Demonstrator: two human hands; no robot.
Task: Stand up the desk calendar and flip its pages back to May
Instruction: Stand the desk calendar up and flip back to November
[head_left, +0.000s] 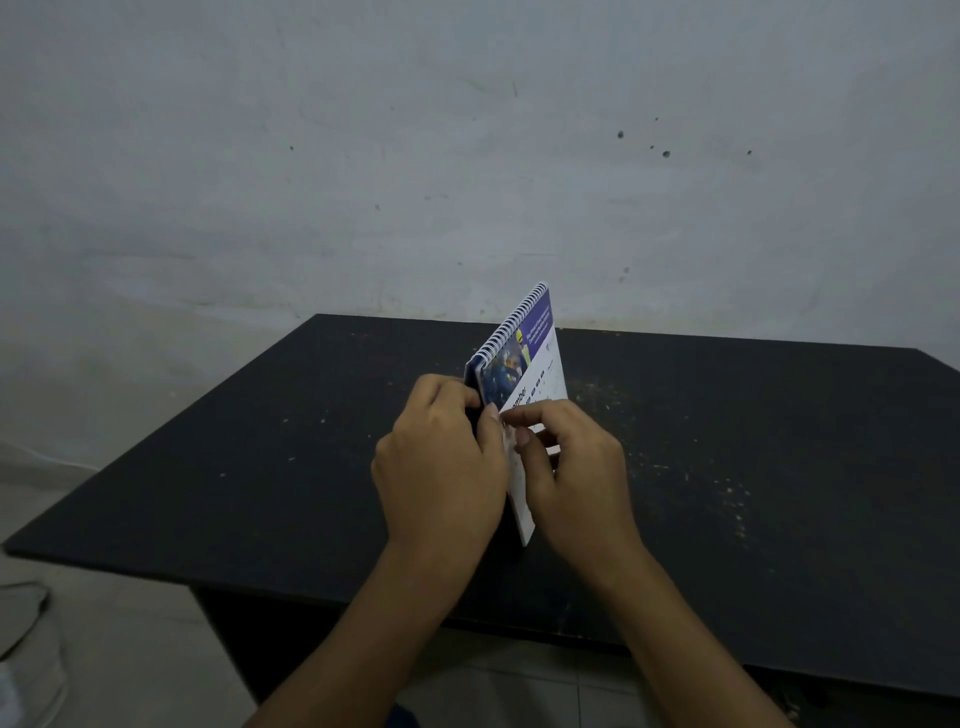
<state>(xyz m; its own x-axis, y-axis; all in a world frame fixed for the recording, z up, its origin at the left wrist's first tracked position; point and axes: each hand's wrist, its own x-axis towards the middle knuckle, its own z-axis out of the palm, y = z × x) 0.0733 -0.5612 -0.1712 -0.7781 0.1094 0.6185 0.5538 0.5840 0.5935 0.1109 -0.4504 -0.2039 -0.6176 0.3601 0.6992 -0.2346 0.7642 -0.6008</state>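
Note:
The spiral-bound desk calendar (524, 358) is held up on edge above the middle of the black table (260, 457), its white wire spine pointing up and away. The front page shows a purple band, a photo and a month name ending in "mber". My left hand (441, 462) grips the dark back cover on the left side. My right hand (571, 467) pinches the near edge of the front pages between thumb and forefinger. The calendar's lower part is hidden behind both hands.
The table stands against a scuffed pale wall (467, 156). Light specks dot the table's right half. Tiled floor shows at the lower left, where a grey object (21, 613) lies at the frame edge.

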